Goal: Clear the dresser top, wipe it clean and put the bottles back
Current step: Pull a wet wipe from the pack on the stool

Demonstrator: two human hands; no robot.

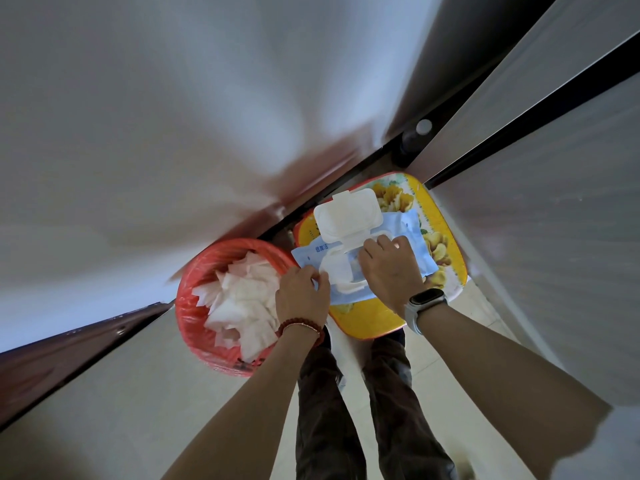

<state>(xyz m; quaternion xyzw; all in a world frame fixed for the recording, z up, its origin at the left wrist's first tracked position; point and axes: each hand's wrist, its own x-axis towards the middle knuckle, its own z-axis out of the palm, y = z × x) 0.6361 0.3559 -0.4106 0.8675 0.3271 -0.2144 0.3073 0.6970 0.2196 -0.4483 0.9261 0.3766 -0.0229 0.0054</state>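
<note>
A blue wet-wipe pack (412,237) is laid flat on a yellow flowered stool (440,244), its white flip lid (348,216) thrown open toward the far side, and a white wipe (341,271) is seen sticking up from the opening. The pack's near-left corner is pinched by the left hand (303,296), w/ a red bead bracelet (301,327) worn at that wrist; the pack's top, just right of the opening, is pressed by the right hand (389,268), fingers curled down onto it, a grey-strapped smartwatch (424,303) on that wrist. The hands are kept apart, w/ the wipe between them. Just left of the stool, touching or nearly so, a red-lined bin (194,306) is filled w/ crumpled white wipes (242,299). Dark trousers (329,410) are seen below on a pale tiled floor (485,323). White cabinet panels w/ dark gaps (519,109) are set close on the right; the upper left is blurred, cannot be made out
</note>
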